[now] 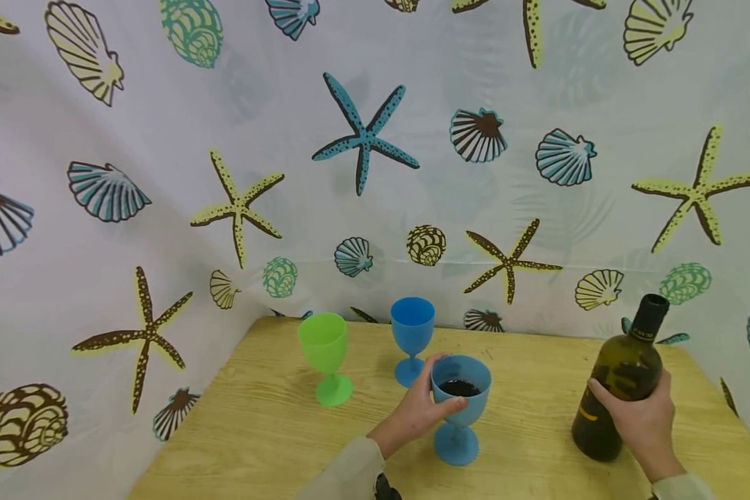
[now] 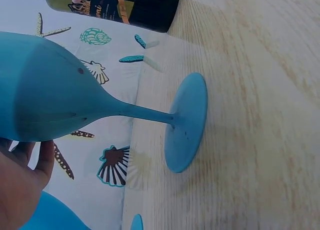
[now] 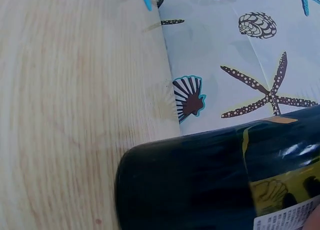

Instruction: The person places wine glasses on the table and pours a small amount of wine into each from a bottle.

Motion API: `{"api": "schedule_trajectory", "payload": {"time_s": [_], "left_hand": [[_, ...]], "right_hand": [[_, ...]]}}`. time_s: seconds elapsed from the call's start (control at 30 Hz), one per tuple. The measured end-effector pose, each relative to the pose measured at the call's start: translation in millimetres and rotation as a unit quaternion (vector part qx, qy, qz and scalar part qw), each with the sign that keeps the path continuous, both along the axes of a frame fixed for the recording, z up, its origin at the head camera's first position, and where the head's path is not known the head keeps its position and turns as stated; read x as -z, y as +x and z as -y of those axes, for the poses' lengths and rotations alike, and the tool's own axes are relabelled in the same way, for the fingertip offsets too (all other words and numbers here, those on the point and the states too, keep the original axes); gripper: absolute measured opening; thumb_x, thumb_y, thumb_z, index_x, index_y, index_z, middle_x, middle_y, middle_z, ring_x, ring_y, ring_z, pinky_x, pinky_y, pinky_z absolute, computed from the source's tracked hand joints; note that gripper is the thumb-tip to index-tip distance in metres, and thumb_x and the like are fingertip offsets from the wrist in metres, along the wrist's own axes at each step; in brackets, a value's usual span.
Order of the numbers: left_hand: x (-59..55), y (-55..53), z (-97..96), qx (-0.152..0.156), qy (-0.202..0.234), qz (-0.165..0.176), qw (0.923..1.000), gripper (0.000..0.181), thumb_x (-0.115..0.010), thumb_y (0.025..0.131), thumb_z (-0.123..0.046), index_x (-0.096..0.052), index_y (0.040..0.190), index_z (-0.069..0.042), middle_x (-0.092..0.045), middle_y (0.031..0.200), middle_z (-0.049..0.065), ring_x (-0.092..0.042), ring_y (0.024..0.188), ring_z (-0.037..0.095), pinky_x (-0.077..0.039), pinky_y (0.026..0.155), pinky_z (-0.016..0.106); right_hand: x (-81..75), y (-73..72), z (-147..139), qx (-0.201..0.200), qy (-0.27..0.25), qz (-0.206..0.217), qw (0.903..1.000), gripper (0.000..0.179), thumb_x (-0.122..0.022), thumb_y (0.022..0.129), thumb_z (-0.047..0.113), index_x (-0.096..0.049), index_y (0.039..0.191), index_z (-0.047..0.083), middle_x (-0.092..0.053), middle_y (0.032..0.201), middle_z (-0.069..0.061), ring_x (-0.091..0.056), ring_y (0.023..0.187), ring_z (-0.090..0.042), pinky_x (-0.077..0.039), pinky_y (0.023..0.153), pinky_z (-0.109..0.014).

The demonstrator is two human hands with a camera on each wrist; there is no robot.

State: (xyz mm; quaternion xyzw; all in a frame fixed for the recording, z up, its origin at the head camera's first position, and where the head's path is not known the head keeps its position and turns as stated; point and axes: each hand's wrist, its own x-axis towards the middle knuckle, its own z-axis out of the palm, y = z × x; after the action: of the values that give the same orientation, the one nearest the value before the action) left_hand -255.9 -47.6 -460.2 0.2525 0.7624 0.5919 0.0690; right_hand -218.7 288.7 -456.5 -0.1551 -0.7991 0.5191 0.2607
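My left hand (image 1: 420, 406) grips the bowl of a dusty-blue goblet (image 1: 465, 410), fingers on its far left side and thumb across its front. Dark liquid (image 1: 460, 389) lies in that bowl. In the left wrist view the stem and round foot (image 2: 186, 122) of the goblet show close to the tabletop; I cannot tell if the foot touches it. At the right, my right hand (image 1: 646, 420) holds a dark green wine bottle (image 1: 619, 378) round its body. Its open neck leans away to the right. The right wrist view shows the bottle's dark lower end (image 3: 200, 185).
Behind the left hand stands a brighter blue goblet (image 1: 412, 333). A lime green goblet (image 1: 325, 351) is upright to its left. The wooden table (image 1: 237, 430) is bordered at the back and sides by a white curtain (image 1: 275, 125) printed with shells and starfish.
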Motion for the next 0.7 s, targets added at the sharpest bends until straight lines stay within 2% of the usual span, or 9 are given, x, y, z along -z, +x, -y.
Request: {"api": "schedule_trajectory", "payload": {"time_s": [0.27,0.5,0.53,0.7], "left_hand": [[-1.4,-0.5,-2.5,0.001,0.006,0.010,0.9999,0.074,-0.065,0.089,-0.037,-0.023,0.147,-0.017,-0.039,0.141,0.006,-0.040,0.127,0.025,-0.032,0.104,0.050],[-2.4,-1.7,-3.3,-0.005,0.012,0.003,0.9999,0.073,-0.066,0.088,-0.037,-0.026,0.146,-0.015,-0.043,0.137,0.006,-0.043,0.124,0.025,-0.036,0.101,0.049],[-6.3,0.6,-3.7,-0.006,0.013,0.004,0.9999,0.073,-0.066,0.088,-0.036,-0.027,0.146,-0.014,-0.043,0.137,0.007,-0.044,0.124,0.026,-0.036,0.101,0.049],[-8.8,2.3,-9.9,-0.023,0.012,0.016,0.9995,0.073,-0.068,0.087,-0.035,-0.028,0.146,-0.018,-0.040,0.139,0.008,-0.042,0.126,0.028,-0.035,0.101,0.050]], "right_hand": [[0.3,0.0,-5.3,-0.019,-0.002,0.011,0.9998,0.097,-0.081,0.075,0.027,-0.018,0.145,0.005,-0.039,0.135,-0.028,-0.042,0.119,-0.044,-0.037,0.093,-0.060],[0.8,-1.8,-4.2,-0.011,0.000,0.014,0.9998,0.099,-0.082,0.073,0.027,-0.018,0.145,0.005,-0.039,0.135,-0.029,-0.041,0.119,-0.045,-0.035,0.094,-0.061],[0.7,-1.7,-3.7,-0.009,0.001,0.014,0.9999,0.099,-0.082,0.073,0.027,-0.018,0.145,0.005,-0.039,0.135,-0.029,-0.041,0.119,-0.045,-0.035,0.094,-0.061],[2.2,-0.5,-2.8,-0.001,0.000,0.015,0.9999,0.098,-0.081,0.074,0.028,-0.019,0.145,0.005,-0.039,0.135,-0.030,-0.041,0.119,-0.045,-0.034,0.094,-0.061]]}}
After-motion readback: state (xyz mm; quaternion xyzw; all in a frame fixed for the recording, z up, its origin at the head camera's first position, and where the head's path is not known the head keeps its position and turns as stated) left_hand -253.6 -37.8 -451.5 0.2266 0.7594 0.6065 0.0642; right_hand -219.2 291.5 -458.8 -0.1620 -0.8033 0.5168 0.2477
